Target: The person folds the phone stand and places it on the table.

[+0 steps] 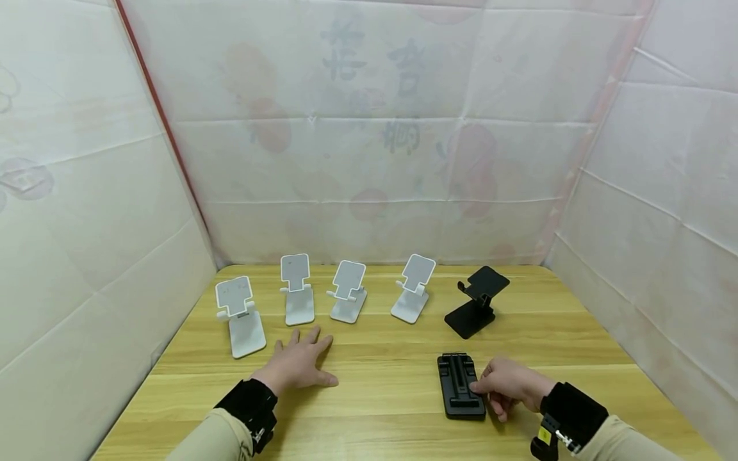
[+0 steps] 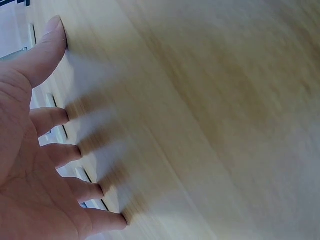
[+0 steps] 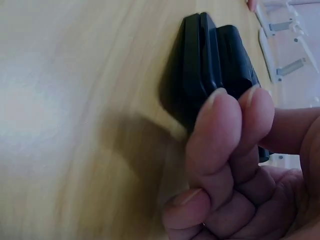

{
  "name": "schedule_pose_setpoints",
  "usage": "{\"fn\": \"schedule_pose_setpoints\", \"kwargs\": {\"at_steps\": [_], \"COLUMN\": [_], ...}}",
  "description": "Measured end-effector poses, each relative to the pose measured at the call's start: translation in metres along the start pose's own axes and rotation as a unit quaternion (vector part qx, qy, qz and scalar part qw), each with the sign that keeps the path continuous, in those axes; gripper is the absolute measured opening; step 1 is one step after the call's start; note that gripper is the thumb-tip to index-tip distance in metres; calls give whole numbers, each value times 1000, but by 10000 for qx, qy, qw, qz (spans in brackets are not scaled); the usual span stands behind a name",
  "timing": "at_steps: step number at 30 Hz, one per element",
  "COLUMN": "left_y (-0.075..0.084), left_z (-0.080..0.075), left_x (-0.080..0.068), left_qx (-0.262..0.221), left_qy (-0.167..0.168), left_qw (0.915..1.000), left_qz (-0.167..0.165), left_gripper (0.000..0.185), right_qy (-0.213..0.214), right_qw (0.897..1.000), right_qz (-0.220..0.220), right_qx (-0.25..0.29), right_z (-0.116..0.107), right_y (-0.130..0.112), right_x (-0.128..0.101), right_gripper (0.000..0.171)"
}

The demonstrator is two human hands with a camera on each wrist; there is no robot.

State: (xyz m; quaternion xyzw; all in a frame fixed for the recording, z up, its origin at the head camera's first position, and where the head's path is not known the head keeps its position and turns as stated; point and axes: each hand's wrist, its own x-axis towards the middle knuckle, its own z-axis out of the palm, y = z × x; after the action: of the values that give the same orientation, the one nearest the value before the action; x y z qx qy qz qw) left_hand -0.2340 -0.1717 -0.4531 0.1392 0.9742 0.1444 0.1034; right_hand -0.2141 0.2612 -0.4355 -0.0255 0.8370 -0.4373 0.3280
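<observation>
A folded black phone stand (image 1: 459,386) lies flat on the wooden table (image 1: 380,410) at the front right. My right hand (image 1: 487,388) grips its right edge with curled fingers; the right wrist view shows the fingertips (image 3: 220,107) pressed against the side of the black stand (image 3: 210,65). Left of it, my left hand (image 1: 301,362) rests palm down on the table with fingers spread and holds nothing. In the left wrist view the left hand's fingers (image 2: 65,150) lie straight on the wood (image 2: 210,125).
Several unfolded white phone stands (image 1: 239,315) (image 1: 298,288) (image 1: 348,291) (image 1: 414,288) stand in a row at the back, with an unfolded black stand (image 1: 477,301) at their right. White fabric walls (image 1: 369,160) close in the table on three sides.
</observation>
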Motion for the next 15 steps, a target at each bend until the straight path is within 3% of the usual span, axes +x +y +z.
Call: {"fn": "schedule_pose_setpoints", "kwargs": {"at_steps": [6,15], "left_y": [0,0], "left_z": [0,1], "left_x": [1,1], "left_qx": [37,9], "left_qy": [-50,-71], "left_qw": [10000,10000], "left_qz": [-7,-42], "left_gripper": [96,96], "right_qy": [-187,-78], "right_qw": [9997,9990], "right_qz": [76,221], "right_qx": [-104,-378], "right_z": [-1,-3], "right_y": [3,-2], "right_x": [0,-1], "right_gripper": [37,38]}}
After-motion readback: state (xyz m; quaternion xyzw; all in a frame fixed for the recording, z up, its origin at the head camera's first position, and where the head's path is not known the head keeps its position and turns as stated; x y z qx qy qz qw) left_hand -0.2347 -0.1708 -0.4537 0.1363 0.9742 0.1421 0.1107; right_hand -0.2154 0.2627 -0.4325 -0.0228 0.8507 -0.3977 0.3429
